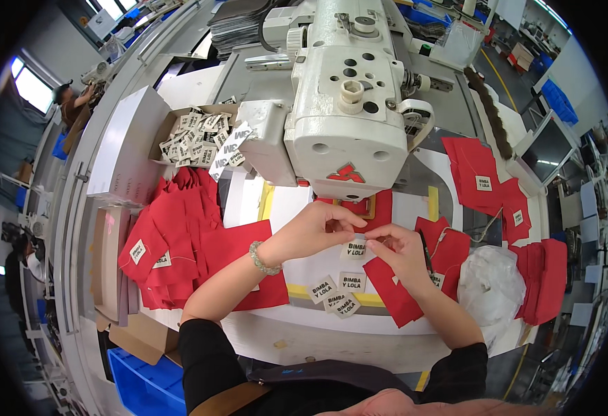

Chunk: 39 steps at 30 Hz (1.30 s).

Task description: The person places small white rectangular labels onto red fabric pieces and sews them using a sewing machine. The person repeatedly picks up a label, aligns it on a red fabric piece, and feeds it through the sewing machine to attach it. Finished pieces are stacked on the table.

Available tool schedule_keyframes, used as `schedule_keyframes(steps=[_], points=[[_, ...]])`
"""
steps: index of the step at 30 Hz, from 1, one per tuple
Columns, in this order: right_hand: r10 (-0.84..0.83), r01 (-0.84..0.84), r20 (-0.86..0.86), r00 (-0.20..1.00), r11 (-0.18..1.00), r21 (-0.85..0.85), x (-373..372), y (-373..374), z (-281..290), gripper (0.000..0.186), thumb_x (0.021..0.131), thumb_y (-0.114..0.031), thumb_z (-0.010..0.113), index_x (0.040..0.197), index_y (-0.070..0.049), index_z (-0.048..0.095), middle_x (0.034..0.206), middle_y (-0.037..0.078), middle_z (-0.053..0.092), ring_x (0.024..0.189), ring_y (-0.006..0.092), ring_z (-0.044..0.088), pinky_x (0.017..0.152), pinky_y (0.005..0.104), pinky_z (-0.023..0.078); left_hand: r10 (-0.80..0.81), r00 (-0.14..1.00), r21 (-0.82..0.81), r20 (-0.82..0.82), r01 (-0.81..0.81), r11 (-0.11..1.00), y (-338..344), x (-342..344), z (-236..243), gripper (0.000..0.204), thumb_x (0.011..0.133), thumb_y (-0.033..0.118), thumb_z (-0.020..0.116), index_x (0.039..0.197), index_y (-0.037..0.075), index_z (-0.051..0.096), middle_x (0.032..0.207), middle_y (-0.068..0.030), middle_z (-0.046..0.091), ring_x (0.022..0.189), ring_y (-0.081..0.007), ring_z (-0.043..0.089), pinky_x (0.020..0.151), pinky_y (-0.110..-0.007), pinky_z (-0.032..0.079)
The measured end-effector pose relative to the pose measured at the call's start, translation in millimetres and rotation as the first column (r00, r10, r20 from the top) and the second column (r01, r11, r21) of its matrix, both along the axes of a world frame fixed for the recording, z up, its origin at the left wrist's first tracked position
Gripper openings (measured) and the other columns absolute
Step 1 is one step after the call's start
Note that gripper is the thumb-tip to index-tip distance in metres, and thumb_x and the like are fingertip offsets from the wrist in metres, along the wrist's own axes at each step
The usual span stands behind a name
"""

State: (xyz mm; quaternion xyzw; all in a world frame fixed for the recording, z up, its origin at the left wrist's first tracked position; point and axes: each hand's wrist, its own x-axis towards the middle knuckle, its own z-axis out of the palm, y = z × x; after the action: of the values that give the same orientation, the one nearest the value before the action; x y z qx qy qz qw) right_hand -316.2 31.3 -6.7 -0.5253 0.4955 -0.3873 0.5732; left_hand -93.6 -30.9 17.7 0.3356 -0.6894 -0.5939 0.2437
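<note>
A small white cloth label [354,249] with black print hangs below my fingertips, in front of the sewing machine [349,156]. My right hand [402,255] pinches it at its right edge. Just above the label, my left hand [311,232], with a beaded bracelet at the wrist, has thumb and index finger bent together; whatever is between them is too small to make out. Beyond my fingers, a red fabric piece [381,211] lies under the machine head. Several loose labels [352,281] lie on the white work surface nearer to me.
Red fabric pieces [179,243] are heaped at left, some bearing labels. Behind them stands an open box of labels [196,135]. More red pieces [473,173] lie at right, near a crumpled clear plastic bag [491,284] and a screen [546,149]. A blue bin [148,385] sits lower left.
</note>
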Motion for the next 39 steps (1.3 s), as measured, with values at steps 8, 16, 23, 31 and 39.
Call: schedule_keyframes(steps=[8, 16, 23, 31, 39], points=[[-0.008, -0.089, 0.349, 0.937, 0.961, 0.262, -1, -7, -8, 0.032, 0.087, -0.007, 0.07, 0.115, -0.004, 0.056, 0.098, 0.004, 0.065, 0.089, 0.0104, 0.061, 0.076, 0.0257, 0.049, 0.116, 0.991, -0.102, -0.058, -0.122, 0.987, 5, -5, -1, 0.02, 0.086, 0.006, 0.071, 0.106, 0.005, 0.072, 0.089, -0.0046, 0.071, 0.078, -0.007, 0.061, 0.069, -0.022, 0.048], [-0.086, -0.208, 0.571, 0.817, 0.878, 0.431, 4, -5, -13, 0.032, 0.09, -0.007, 0.067, 0.118, -0.006, 0.054, 0.1, 0.003, 0.063, 0.09, 0.0115, 0.061, 0.077, 0.0278, 0.051, 0.195, 0.976, -0.162, -0.098, -0.209, 0.964, 12, -1, -8, 0.015, 0.084, 0.002, 0.072, 0.099, 0.002, 0.072, 0.092, -0.006, 0.07, 0.082, -0.0102, 0.062, 0.07, -0.024, 0.05], [-0.079, -0.197, 0.582, 0.81, 0.897, 0.396, 7, -7, -10, 0.031, 0.088, -0.004, 0.067, 0.117, -0.006, 0.054, 0.099, 0.002, 0.062, 0.09, 0.0104, 0.06, 0.076, 0.027, 0.05, 0.212, 0.97, -0.266, -0.122, -0.237, 0.934, 16, 2, -6, 0.012, 0.083, -0.002, 0.071, 0.094, 0.001, 0.072, 0.09, -0.0075, 0.069, 0.081, -0.0124, 0.063, 0.072, -0.025, 0.052], [-0.095, 0.005, 0.457, 0.885, 0.981, 0.194, 5, -9, -3, 0.03, 0.084, 0.004, 0.067, 0.111, -0.004, 0.056, 0.096, 0.003, 0.061, 0.088, 0.0101, 0.06, 0.079, 0.0253, 0.049, 0.115, 0.983, -0.015, -0.143, -0.119, 0.993, 21, 4, -12, 0.045, 0.083, -0.002, 0.07, 0.126, 0.001, 0.056, 0.1, -0.0082, 0.068, 0.084, -0.0107, 0.063, 0.076, -0.024, 0.05], [-0.181, 0.153, 0.463, 0.868, 0.983, 0.098, 9, -8, -1, 0.03, 0.083, 0.008, 0.067, 0.109, -0.003, 0.056, 0.099, 0.005, 0.062, 0.093, 0.0114, 0.059, 0.086, 0.0254, 0.048, 0.11, 0.976, 0.155, -0.19, -0.081, 0.985, 20, 4, -13, 0.051, 0.084, -0.003, 0.068, 0.132, 0.001, 0.05, 0.099, -0.0059, 0.067, 0.089, -0.0105, 0.064, 0.077, -0.025, 0.051]])
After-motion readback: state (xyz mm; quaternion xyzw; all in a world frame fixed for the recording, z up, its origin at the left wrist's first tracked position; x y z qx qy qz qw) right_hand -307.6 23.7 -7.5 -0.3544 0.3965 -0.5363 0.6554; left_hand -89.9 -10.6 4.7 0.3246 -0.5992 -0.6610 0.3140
